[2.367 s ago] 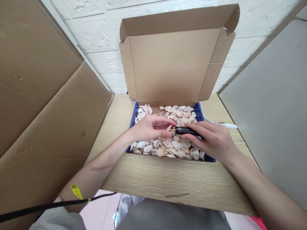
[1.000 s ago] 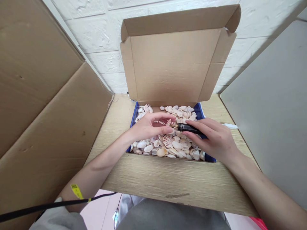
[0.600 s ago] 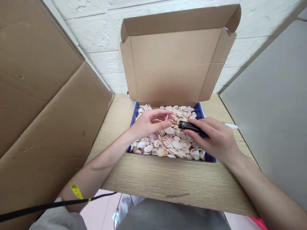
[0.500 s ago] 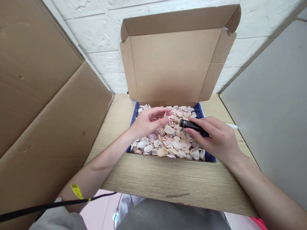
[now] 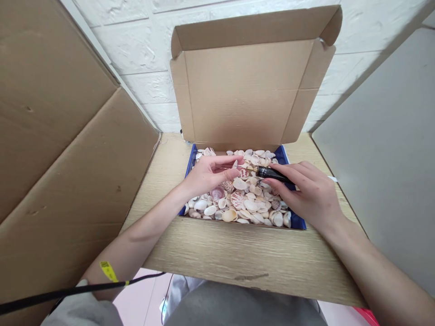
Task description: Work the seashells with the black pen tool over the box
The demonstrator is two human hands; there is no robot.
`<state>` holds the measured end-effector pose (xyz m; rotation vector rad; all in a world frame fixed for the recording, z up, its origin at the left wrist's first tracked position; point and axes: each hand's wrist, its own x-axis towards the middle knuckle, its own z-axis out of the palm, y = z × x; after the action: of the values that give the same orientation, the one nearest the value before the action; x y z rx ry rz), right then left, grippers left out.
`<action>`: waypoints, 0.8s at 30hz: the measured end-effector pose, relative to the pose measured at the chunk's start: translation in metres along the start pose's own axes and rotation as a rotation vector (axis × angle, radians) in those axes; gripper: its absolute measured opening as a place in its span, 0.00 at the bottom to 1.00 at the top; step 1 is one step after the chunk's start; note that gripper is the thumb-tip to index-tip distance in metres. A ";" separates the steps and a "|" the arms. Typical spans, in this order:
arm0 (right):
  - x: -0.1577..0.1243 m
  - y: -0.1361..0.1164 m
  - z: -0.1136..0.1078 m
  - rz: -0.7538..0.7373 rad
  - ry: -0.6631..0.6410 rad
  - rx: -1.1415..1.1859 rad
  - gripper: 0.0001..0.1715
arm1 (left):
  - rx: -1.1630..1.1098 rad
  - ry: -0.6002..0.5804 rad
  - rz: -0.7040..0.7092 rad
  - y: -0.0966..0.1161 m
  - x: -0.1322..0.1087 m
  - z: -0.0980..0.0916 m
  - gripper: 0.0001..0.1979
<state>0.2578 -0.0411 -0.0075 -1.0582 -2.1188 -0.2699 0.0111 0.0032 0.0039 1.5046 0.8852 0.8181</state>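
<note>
My left hand [image 5: 211, 174] pinches a small pale shell [image 5: 235, 165] on edge between thumb and fingers. In my right hand [image 5: 307, 190] is a black mini drill [image 5: 272, 174] with a brass-coloured chuck, pointing left. Its thin bit [image 5: 250, 169] reaches toward the held shell; whether the tip touches it I cannot tell. Both hands hover over a shallow cardboard box [image 5: 298, 222] with blue sides. Many loose seashells [image 5: 250, 205] fill it, white, cream and red-striped ones among them.
The box's lid [image 5: 241, 90] stands raised at the back, against a white brick-pattern wall [image 5: 142, 50]. Cardboard [image 5: 68, 136] walls off the left side and a grey panel [image 5: 387, 149] the right. A black cable [image 5: 61, 293] with a yellow tag crosses at lower left, before the wooden tabletop [image 5: 231, 253].
My right hand and the drill have shifted slightly to the right. The held shell has turned a little in my left hand, and more of the bit shows.
</note>
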 end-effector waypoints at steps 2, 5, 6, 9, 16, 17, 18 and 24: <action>0.000 0.001 0.000 0.001 -0.005 -0.009 0.15 | -0.010 -0.010 -0.017 -0.001 0.000 0.000 0.26; 0.000 0.003 -0.001 0.003 -0.008 -0.025 0.18 | -0.041 -0.022 -0.038 -0.003 0.000 0.001 0.26; 0.000 0.003 -0.001 -0.001 -0.001 -0.029 0.19 | -0.049 -0.025 -0.045 -0.003 0.000 0.001 0.26; 0.000 0.004 -0.001 -0.018 0.025 -0.044 0.21 | -0.056 -0.043 -0.076 -0.003 -0.001 0.002 0.26; -0.002 0.004 -0.001 -0.008 0.030 -0.053 0.23 | -0.080 -0.073 -0.161 0.001 -0.002 0.002 0.24; -0.001 0.004 -0.001 -0.006 0.029 -0.052 0.23 | -0.079 -0.077 -0.154 0.000 -0.002 0.002 0.24; -0.001 0.004 -0.002 -0.006 0.030 -0.050 0.24 | -0.078 -0.081 -0.146 -0.001 -0.002 0.001 0.24; 0.000 0.003 -0.002 -0.018 0.034 -0.049 0.23 | -0.081 -0.092 -0.135 -0.003 -0.001 0.000 0.28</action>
<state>0.2614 -0.0402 -0.0064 -1.0561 -2.1021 -0.3481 0.0107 0.0024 0.0007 1.3851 0.8652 0.6731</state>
